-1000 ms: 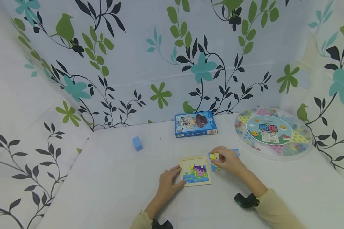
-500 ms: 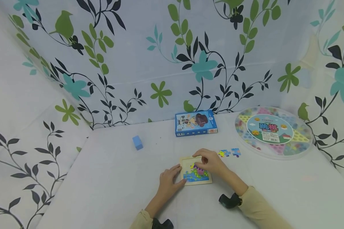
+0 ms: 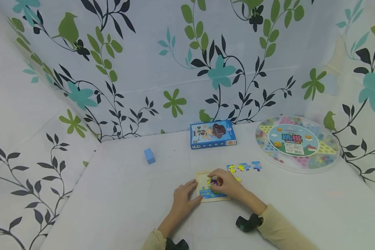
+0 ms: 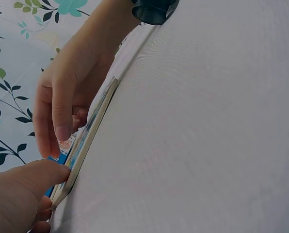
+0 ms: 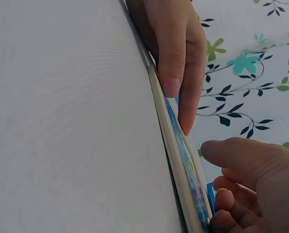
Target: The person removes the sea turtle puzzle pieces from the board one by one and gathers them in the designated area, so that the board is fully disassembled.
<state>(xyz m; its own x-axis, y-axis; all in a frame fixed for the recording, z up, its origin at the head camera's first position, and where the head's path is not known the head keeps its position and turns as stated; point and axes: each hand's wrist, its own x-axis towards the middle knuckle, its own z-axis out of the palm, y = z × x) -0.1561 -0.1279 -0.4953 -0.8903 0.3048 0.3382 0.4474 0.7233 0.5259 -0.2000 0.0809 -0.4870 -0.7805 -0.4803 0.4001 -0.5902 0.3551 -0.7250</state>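
The left hand lies at the near-left corner of a square, pale wooden puzzle frame, thumb spread from its nearly straight fingers, touching the edge. The frame lies flat on white cloth, its sides equal enough to give no clear long axis, a blue picture strip along its near side. Over its right half, the right hand bends thumb and forefinger downward; whether they pinch anything cannot be told. Beyond sit small blue-and-yellow jigsaw pieces, a light-blue block, a blue rectangular cardboard box and a round, multicoloured game box.
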